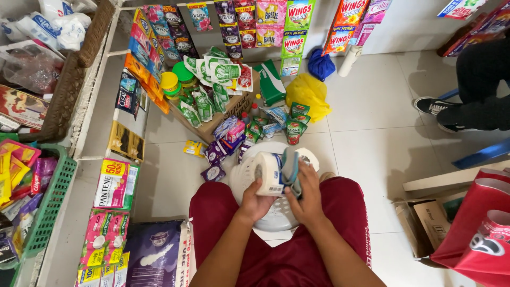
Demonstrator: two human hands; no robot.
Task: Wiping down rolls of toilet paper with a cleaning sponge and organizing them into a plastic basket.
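- Head view, looking down at my lap: I sit in dark red shorts (276, 255) with a white plastic stool (249, 178) in front of my knees.
- My left hand (256, 203) is curled shut around a white roll (268, 174), gripping it from below, above the stool's seat.
- The roll is a short, thick cylinder. Its long axis lies roughly level, running left to right, and one round end with the hollow core faces left and a little toward me. A pale label sits on its wrapper.
- My right hand (308, 196) is closed over a grey-green cloth (291, 169), pressing it against the roll's right side; the fingers lie bent over the cloth.
- A second white roll (308, 157) shows just behind the cloth, partly hidden.
- On the tiled floor (372, 138) beyond the stool lie small packets (228, 141), a cardboard box (223, 109) full of green-and-white pouches, and a yellow bag (309, 94).
- Another person's black shoe (431, 105) rests on the floor at far right.
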